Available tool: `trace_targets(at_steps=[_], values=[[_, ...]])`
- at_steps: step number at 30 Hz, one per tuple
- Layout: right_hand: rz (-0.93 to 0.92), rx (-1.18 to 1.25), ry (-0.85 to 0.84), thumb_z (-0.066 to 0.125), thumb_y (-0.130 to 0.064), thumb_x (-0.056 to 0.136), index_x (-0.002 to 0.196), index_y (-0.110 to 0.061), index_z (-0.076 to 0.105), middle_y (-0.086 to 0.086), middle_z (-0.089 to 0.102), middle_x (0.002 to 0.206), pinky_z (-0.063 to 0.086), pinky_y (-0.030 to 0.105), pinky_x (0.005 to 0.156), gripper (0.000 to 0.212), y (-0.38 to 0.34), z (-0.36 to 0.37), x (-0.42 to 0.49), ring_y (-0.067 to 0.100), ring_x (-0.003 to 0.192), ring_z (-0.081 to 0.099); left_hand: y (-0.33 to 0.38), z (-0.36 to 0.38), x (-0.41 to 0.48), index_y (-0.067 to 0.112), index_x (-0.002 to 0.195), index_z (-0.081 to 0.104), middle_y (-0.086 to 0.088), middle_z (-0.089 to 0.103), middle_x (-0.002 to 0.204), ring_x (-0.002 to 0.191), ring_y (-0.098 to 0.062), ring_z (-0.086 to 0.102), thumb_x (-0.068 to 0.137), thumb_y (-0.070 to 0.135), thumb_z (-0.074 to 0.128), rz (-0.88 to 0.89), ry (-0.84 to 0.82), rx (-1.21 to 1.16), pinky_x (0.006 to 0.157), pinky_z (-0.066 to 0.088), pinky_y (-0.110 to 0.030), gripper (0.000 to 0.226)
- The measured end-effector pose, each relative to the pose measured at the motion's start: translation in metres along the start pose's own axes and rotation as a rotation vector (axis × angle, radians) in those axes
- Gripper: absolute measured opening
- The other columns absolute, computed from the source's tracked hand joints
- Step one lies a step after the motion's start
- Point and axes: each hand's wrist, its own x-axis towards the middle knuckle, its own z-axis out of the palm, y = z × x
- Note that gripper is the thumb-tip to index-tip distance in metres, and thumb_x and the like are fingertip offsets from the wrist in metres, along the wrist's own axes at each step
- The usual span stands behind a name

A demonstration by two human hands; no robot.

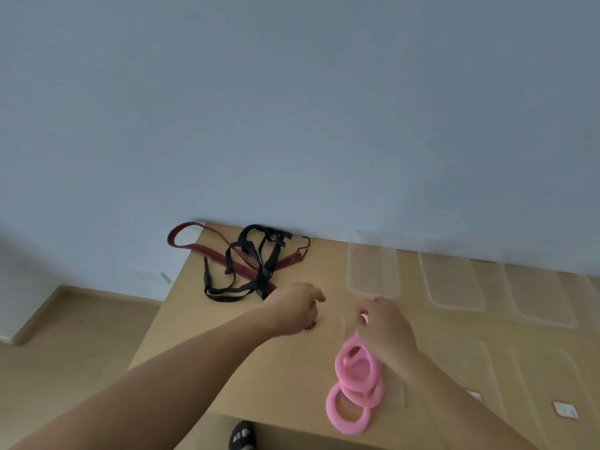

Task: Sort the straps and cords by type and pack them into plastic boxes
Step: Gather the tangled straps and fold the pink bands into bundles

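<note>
Red-black striped strap point(242, 267) w/ metal hook, sprawled flat at table's 11 o'clock, one loop overhanging the edge. Black webbing strap point(272, 254) tangled across it. Pink cord point(356, 386) coiled in loops, approx 5 o'clock. Clear plastic boxes point(373, 271) in a row, 1–3 o'clock.

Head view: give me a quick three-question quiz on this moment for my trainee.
1. True or false: the black strap lies across the red striped cord.
2. The right hand holds which item? A black strap, B red striped cord, C pink coiled cord.
3. Fill in: the clear plastic box nearest the straps sits at the table's far edge, against the ____.

Key: 1 true; 2 C; 3 wall.
</note>
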Motion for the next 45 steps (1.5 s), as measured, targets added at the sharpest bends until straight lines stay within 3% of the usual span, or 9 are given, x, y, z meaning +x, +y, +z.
trace_targets(at_steps=[8,12,18,21,24,31,34,40,45], values=[[-0.026,0.224,-0.157,0.051,-0.030,0.092,0.114,-0.006,0.061,0.010,0.065,0.113,0.052,0.040,0.086,0.034,-0.136,0.026,0.055,0.024,0.102,0.062,-0.126,-0.071,-0.019,0.019,0.131,0.059,-0.002,0.066,0.124,0.106,-0.020,0.063,0.093,0.009,0.043,-0.270,0.210,-0.208,0.085,0.051,-0.028,0.042],[0.054,0.216,-0.173,0.054,-0.043,0.092,0.140,-0.017,0.044,0.002,0.060,0.125,0.049,0.033,0.083,0.056,-0.178,0.054,0.083,0.021,0.111,0.058,-0.175,-0.073,-0.032,0.018,0.139,0.051,-0.003,0.058,0.136,0.117,-0.018,0.056,0.091,0.010,0.052,-0.298,0.124,-0.253,0.087,0.042,-0.021,0.049],[0.194,0.208,-0.160,0.061,-0.038,0.091,0.142,-0.017,0.038,-0.001,0.060,0.114,0.047,0.030,0.075,0.060,-0.198,0.085,0.091,0.021,0.101,0.060,-0.210,-0.051,-0.036,0.022,0.143,0.042,-0.001,0.049,0.140,0.128,-0.022,0.043,0.084,0.028,0.070,-0.158,-0.123,0.138,0.102,0.044,-0.037,0.065],[0.198,0.304,-0.116,0.059,-0.030,0.091,0.125,-0.018,0.055,-0.013,0.056,0.086,0.048,0.028,0.065,0.036,-0.199,0.082,0.093,0.008,0.077,0.056,-0.214,-0.044,-0.032,0.020,0.137,0.046,-0.002,0.051,0.128,0.116,-0.023,0.044,0.087,0.026,0.063,-0.033,-0.117,0.383,0.096,0.042,-0.036,0.054],[0.207,0.466,-0.075,0.058,-0.029,0.087,0.092,-0.026,0.061,-0.008,0.063,0.084,0.054,0.034,0.072,0.006,-0.203,0.067,0.092,0.008,0.075,0.059,-0.214,-0.041,-0.029,0.018,0.126,0.055,-0.002,0.052,0.115,0.102,-0.021,0.042,0.087,0.029,0.061,0.046,-0.071,0.482,0.088,0.040,-0.035,0.041],[0.169,0.752,0.104,0.051,-0.018,0.088,0.088,-0.018,0.065,0.003,0.066,0.080,0.049,0.035,0.067,0.013,-0.208,0.018,0.081,0.019,0.076,0.060,-0.214,-0.073,-0.005,0.025,0.130,0.052,0.006,0.049,0.128,0.115,-0.016,0.045,0.076,0.024,0.068,0.115,-0.047,0.069,0.089,0.047,-0.034,0.057],[0.176,1.015,0.146,0.046,-0.005,0.090,0.090,-0.008,0.061,0.001,0.064,0.062,0.056,0.039,0.064,0.015,-0.201,-0.003,0.078,0.023,0.067,0.063,-0.218,-0.084,0.012,0.021,0.129,0.049,0.003,0.049,0.129,0.119,-0.018,0.045,0.075,0.014,0.062,0.098,0.028,0.148,0.091,0.045,-0.031,0.056],[0.258,0.774,0.050,0.044,-0.009,0.089,0.089,-0.015,0.057,-0.001,0.057,0.062,0.040,0.021,0.045,0.014,-0.183,0.008,0.076,0.013,0.053,0.050,-0.222,-0.065,0.041,0.016,0.155,0.017,-0.003,0.029,0.157,0.150,-0.024,0.016,0.085,0.026,0.069,0.069,-0.146,0.465,0.118,0.025,-0.043,0.087],[0.367,0.509,-0.148,0.057,-0.034,0.085,0.107,-0.024,0.056,-0.005,0.064,0.091,0.050,0.028,0.064,0.024,-0.172,0.053,0.079,0.010,0.077,0.060,-0.210,-0.046,0.046,0.022,0.128,0.052,-0.001,0.053,0.116,0.107,-0.022,0.048,0.086,0.022,0.053,0.184,-0.017,0.596,0.095,0.037,-0.038,0.042]])
